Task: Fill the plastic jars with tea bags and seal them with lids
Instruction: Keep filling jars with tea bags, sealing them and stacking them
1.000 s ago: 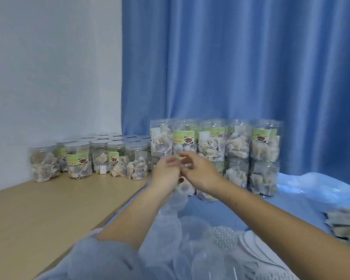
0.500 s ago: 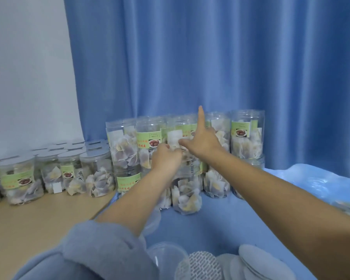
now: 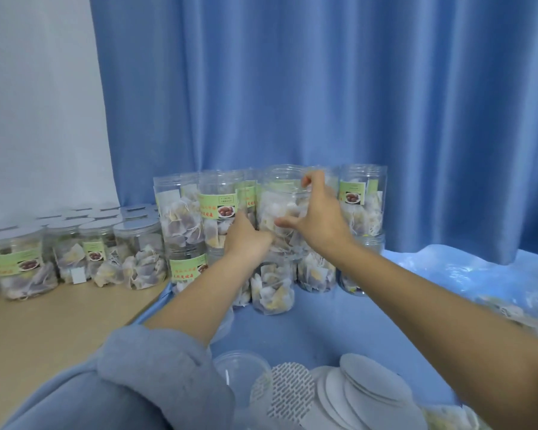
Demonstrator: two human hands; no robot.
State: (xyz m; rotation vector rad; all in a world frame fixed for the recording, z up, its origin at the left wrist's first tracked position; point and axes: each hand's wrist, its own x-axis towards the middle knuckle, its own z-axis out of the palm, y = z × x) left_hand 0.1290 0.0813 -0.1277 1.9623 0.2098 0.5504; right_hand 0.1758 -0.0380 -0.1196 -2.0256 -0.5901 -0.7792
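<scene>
1. Upper jar [image 3: 281, 209]: clear plastic, filled with tea bags, standing upright in the top tier of a two-tier stack of jars against the blue curtain [image 3: 323, 88].
2. Right hand [image 3: 319, 217]: thumb and fingers curled round the side of the upper jar, index finger raised to its rim.
3. Left hand [image 3: 246, 240]: set low against the same jar; its fingers are hidden behind the hand, so whether they grip cannot be told.
4. Lower jars [image 3: 272, 290]: filled, standing on the blue cloth [image 3: 339, 330], carrying the upper tier.
5. Lidded jars [image 3: 137, 252]: a group with silver tops on the bare wooden table [image 3: 44, 330], left of the stack.
6. Loose lids [image 3: 370, 389]: white discs overlapping on the cloth near the camera, beside an open clear container [image 3: 241, 367].
</scene>
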